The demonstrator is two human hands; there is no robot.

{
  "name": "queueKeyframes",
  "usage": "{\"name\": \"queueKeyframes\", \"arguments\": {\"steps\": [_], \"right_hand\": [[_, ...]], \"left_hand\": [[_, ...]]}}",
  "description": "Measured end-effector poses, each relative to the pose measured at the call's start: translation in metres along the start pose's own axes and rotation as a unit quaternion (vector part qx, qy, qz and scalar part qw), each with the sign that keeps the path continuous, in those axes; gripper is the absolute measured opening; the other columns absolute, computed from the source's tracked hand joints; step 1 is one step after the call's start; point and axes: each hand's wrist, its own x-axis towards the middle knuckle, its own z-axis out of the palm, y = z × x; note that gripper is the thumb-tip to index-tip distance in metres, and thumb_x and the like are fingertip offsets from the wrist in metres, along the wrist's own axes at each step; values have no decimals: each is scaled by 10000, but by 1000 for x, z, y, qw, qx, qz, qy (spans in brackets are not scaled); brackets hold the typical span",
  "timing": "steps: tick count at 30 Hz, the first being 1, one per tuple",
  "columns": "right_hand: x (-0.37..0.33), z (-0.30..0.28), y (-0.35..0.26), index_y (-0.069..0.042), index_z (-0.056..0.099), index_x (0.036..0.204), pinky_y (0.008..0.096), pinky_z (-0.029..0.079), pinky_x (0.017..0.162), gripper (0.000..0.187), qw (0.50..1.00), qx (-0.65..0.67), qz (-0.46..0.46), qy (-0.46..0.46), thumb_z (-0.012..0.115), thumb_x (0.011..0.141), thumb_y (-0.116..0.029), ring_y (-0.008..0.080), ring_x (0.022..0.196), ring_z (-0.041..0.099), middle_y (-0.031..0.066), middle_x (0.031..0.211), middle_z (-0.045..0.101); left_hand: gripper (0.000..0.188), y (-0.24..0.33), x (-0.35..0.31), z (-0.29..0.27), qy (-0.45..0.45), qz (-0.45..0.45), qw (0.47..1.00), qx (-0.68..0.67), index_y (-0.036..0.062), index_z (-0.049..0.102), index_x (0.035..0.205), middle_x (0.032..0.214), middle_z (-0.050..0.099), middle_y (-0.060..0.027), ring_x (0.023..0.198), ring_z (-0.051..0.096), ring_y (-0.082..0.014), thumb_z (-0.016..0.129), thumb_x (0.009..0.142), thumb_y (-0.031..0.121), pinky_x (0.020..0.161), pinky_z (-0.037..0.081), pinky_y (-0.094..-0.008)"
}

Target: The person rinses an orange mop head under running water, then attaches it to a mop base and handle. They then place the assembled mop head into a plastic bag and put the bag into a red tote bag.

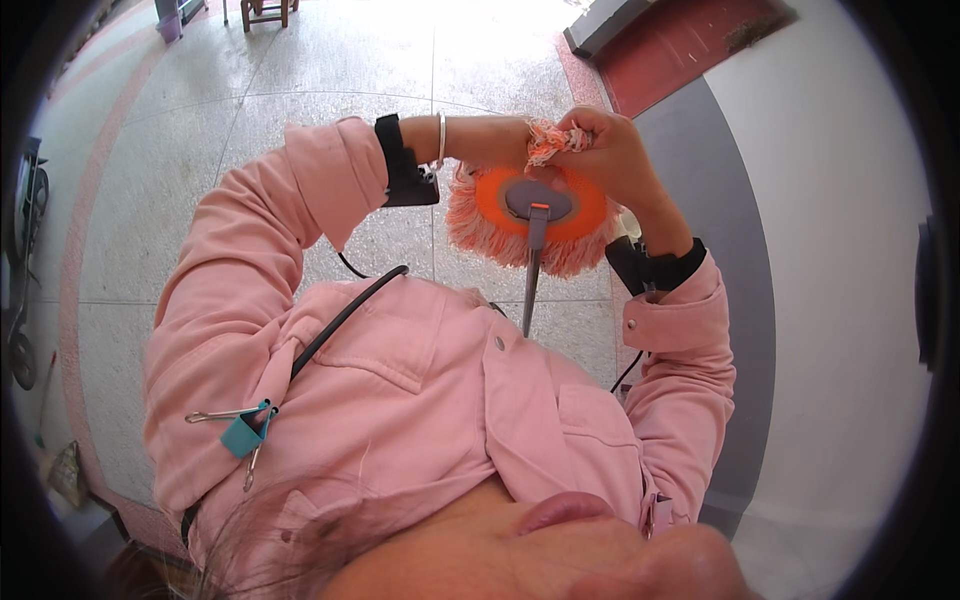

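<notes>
The right grip [602,150] is curled closed around twisted, shaggy strands [546,142]; the left grip is too hidden to tell. Just beneath hangs the round, fringed orange mop head [488,198]; speckled floor [340,110] opens leftward, a smooth wall [840,250] bounding the right.

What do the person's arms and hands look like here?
The left sleeve and right sleeve are pink, with wide cuffs, the right one showing a metal button. Black bands sit past both cuffs; a pale bangle circles the left wrist. Thin black cables show near both sleeves. The right hand is ungloved.
</notes>
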Motion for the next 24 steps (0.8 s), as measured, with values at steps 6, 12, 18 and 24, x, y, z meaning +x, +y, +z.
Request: {"name": "queueKeyframes", "arguments": {"steps": [6,12,18,24], "right_hand": [[-33,-34,53,-57,415,1353,260,484,786,648,940,332,60,58,706,775,-84,121,942,563,80,1150,551],[-67,50,106,-51,430,1347,305,459,878,652,883,453,124,20,727,772,-124,147,1063,533,100,1207,561],[-57,124,91,-4,644,1035,249,490,704,245,910,213,229,272,703,819,-103,105,796,621,31,907,683],[-68,119,69,-7,625,1071,278,489,732,294,921,177,211,277,688,819,-145,135,827,624,89,931,679]], "left_hand": [[172,-14,-6,-18,142,52,985,-81,6,625,1020,873,651,-7,791,544,-63,597,897,122,741,471,-239],[203,-43,-1,-28,224,118,965,-70,-3,620,1060,901,648,1,793,555,-63,594,897,115,725,486,-229],[156,-39,11,-13,467,194,863,-12,36,653,863,770,655,-51,652,577,-106,636,866,191,613,482,-250],[245,-42,15,-13,492,119,754,-417,83,601,702,652,577,32,581,516,-48,633,894,230,515,433,-231]]}}
